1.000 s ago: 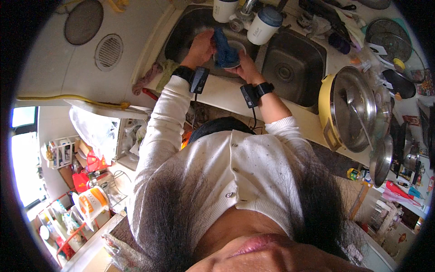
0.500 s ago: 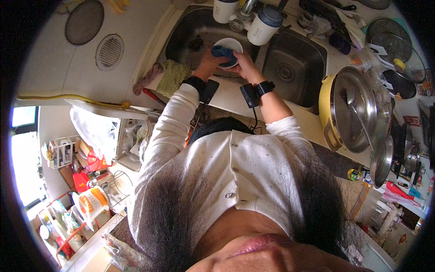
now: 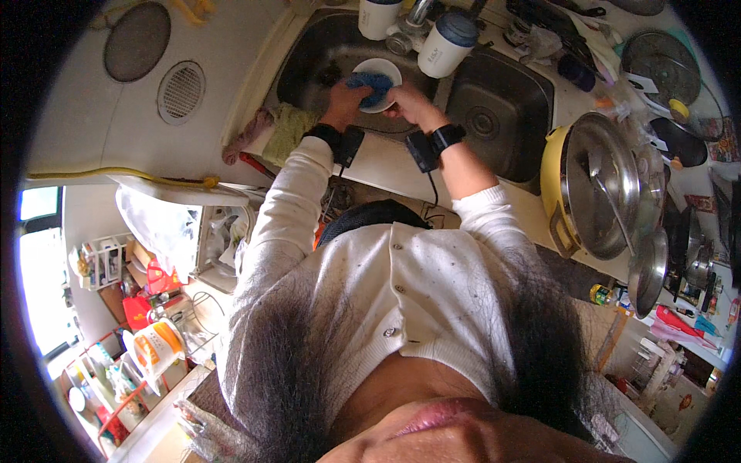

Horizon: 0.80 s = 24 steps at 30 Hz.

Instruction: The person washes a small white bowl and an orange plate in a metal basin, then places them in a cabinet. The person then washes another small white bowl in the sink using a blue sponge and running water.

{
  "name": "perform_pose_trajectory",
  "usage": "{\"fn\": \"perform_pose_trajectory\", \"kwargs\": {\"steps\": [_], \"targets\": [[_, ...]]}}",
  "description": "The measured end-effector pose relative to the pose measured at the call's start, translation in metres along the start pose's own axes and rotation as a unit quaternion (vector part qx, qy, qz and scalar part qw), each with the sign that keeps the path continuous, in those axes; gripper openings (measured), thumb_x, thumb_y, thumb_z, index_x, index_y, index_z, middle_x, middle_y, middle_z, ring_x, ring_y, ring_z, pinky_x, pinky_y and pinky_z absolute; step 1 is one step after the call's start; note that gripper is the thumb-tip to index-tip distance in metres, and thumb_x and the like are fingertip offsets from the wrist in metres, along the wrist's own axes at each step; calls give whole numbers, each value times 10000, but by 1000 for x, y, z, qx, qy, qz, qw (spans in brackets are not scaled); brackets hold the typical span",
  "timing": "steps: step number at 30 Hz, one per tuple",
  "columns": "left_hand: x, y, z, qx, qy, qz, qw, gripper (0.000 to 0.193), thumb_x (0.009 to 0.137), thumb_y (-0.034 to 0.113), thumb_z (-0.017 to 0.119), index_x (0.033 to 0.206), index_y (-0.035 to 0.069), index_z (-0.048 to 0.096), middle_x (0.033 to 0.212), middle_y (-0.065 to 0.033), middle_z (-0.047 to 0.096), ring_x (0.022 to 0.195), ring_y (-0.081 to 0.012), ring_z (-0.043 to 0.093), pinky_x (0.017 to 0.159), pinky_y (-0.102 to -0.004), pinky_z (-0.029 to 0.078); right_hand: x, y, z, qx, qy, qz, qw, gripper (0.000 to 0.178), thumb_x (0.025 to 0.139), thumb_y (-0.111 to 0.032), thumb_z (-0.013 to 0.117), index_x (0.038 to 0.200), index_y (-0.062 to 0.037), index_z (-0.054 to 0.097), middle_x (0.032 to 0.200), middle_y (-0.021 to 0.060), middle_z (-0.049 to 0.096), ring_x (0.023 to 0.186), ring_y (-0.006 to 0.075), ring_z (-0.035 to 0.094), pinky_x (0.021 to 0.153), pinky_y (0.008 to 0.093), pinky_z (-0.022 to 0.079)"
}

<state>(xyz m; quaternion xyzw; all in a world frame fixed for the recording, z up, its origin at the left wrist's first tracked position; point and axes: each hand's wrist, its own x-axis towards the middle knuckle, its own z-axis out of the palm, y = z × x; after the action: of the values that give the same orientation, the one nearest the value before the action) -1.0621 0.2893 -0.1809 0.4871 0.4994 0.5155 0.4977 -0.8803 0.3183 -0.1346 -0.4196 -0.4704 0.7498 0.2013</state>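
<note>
Over the left basin of a dark double sink [image 3: 305, 73], both my hands are at a small white bowl [image 3: 392, 71]. My left hand [image 3: 344, 102] is closed on a blue scrubbing cloth [image 3: 373, 89], which lies against the inside of the bowl. With its fingers at the rim, my right hand [image 3: 411, 105] grips the bowl from the right side. The bowl is tilted, its inside partly covered by the cloth. Part of my left fingers is hidden behind the cloth.
Two white filter units with blue tops, the nearer one [image 3: 448, 45] by the tap [image 3: 401, 38], stand behind the sink. A yellow pot [image 3: 554, 177] with a ladle sits at the right. A green cloth [image 3: 292, 133] hangs at the sink's left front edge.
The bowl and both hands have shifted slightly left, and the bowl shows more of its inside. The blue cloth has moved a little toward the bowl's left side.
</note>
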Motion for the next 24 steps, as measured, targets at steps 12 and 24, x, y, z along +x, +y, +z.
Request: {"fn": "perform_pose_trajectory", "kwargs": {"steps": [12,24], "targets": [[1,-43,-9,167,-21,78,983,529,627,230,729,1115,116,561,1086,-173,587,958,-388,569,796,-486,457,8,15,17,40,77,18,996,339,741,-33,485,1074,17,452,793,153,576,566,229,585,437,320,485],[-6,1,-10,594,-112,113,788,571,506,209,751,1061,167,619,1095,-105,619,1031,-331,554,833,-425,450,-1,15,11,53,50,-9,997,196,766,-78,525,939,11,544,813,137,608,636,231,614,484,305,510]]}}
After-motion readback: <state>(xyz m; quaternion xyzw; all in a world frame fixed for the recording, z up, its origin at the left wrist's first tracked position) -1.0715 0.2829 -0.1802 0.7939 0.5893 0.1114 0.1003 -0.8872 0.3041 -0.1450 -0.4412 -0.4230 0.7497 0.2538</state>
